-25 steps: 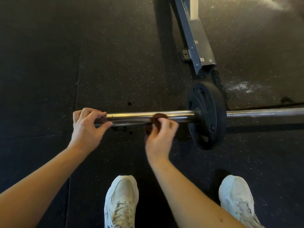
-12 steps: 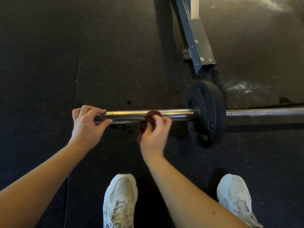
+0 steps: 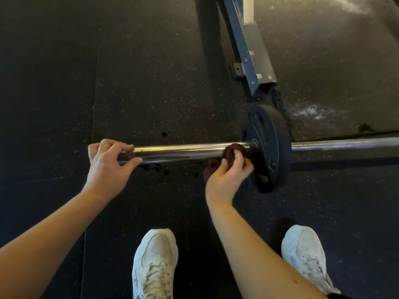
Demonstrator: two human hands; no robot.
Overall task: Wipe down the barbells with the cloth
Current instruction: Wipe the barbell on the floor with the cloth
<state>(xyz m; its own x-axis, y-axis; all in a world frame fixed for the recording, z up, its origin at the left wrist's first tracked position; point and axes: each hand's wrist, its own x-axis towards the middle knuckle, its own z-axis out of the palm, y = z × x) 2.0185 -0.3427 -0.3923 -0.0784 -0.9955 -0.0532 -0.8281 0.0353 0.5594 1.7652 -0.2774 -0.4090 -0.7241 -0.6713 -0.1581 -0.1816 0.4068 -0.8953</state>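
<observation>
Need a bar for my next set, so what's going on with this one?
A person is wiping down a barbell that sits on the rubber floor. The left hand holds the bare end of the bar, while the right hand pinches a dark brown cloth against the bar, right beside the black weight plate. A few dark drops sit on the floor under the bar.

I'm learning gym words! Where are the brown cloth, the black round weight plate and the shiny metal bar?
brown cloth (image 3: 228,152): head view, its top fold.
black round weight plate (image 3: 280,135): head view, its outer rim.
shiny metal bar (image 3: 183,150): head view, bare middle of its sleeve.
</observation>
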